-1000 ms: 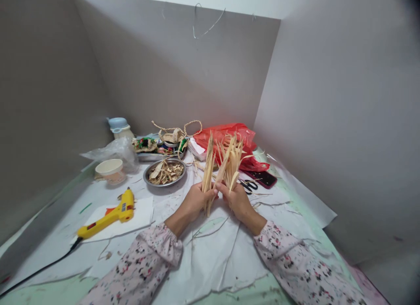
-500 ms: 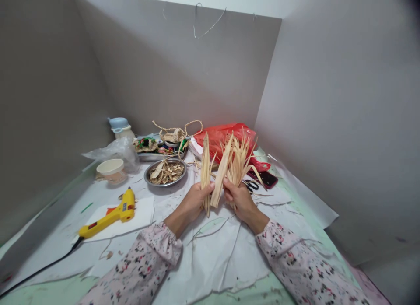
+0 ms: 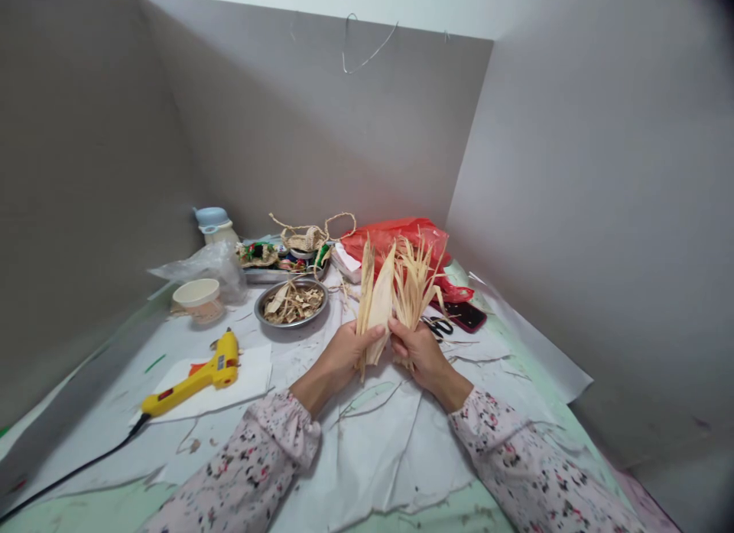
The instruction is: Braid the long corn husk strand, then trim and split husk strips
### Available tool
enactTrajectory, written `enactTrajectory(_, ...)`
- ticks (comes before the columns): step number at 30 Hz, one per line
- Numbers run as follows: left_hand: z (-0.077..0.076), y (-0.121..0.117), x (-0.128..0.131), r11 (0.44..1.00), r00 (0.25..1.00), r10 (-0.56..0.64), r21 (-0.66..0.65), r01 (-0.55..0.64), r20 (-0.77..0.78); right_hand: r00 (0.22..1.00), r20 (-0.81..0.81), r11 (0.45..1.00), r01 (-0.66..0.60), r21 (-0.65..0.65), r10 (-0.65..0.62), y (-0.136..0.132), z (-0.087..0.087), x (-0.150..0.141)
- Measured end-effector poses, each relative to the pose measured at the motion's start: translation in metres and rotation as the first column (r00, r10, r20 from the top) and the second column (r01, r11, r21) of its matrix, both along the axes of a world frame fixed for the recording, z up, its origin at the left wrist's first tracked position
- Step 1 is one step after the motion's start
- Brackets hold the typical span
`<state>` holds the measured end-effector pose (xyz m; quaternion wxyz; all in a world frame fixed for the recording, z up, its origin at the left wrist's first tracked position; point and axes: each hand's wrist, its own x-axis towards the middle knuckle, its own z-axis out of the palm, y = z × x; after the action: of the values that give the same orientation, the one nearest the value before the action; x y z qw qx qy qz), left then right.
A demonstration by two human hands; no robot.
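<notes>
You are gripping long, pale dried-husk strips (image 3: 367, 303) in your closed left fingers (image 3: 367, 336) and a frayed, straw-coloured husk bundle (image 3: 416, 288) in your closed right fingers (image 3: 401, 331), holding both closer together than a moment ago, long axes pointing upward.

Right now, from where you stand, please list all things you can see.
dried husk strips: two bundles, pale straw, in the hands
steel bowl: one, silver, centre, holding husk scraps
metal tray: one, silver, behind bowl
woven straw piece: one, tan, at tray
red plastic bag: one, red, back right
scissors: one, black, right of strips
phone: one, dark, beside scissors
hot glue gun: one, yellow, left, on white card
tub: one, cream, left of bowl
bottle: one, blue cap, back left
clear plastic bag: one, clear, behind tub
paper sheet: one, white, front centre
left hand: one, gripping strips
right hand: one, gripping strips
</notes>
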<state>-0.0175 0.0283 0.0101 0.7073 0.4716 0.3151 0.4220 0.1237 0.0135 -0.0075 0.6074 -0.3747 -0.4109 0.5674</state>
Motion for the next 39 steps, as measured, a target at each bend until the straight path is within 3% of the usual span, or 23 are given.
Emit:
enactTrajectory(4, 0.0, 0.002, -0.002, 0.999, 0.998, 0.046, -0.027, -0.045, 0.034, 0.998, -0.007, 0.998, -0.064, 0.0, 0.064, -0.001, -0.001, 0.001)
enactTrajectory(9, -0.004, 0.004, -0.003, 0.998, 0.997, -0.024, -0.048, 0.027, 0.075, 0.995, 0.013, 0.995, -0.103, 0.015, 0.103, 0.0, -0.004, 0.002)
enactTrajectory(17, -0.002, 0.004, -0.005, 0.989, 0.997, -0.025, -0.146, 0.036, 0.074, 0.991, 0.023, 0.99, -0.136, 0.035, 0.135, -0.007, 0.004, -0.001)
enactTrajectory(30, -0.004, 0.002, -0.003, 1.0, 1.0, 0.009, 0.022, -0.009, -0.009, 0.98, 0.187, 0.996, -0.082, 0.034, 0.074, -0.002, -0.003, 0.004)
enactTrajectory(34, -0.001, 0.0, 0.002, 1.0, 0.999, -0.012, 0.021, 0.011, 0.042, 0.991, 0.125, 0.998, -0.056, 0.025, 0.052, -0.004, 0.001, 0.002)
enactTrajectory(39, 0.005, 0.002, -0.001, 0.995, 0.987, 0.089, -0.054, -0.082, 0.132, 0.994, -0.069, 0.996, -0.083, -0.016, 0.082, -0.004, 0.006, 0.005)
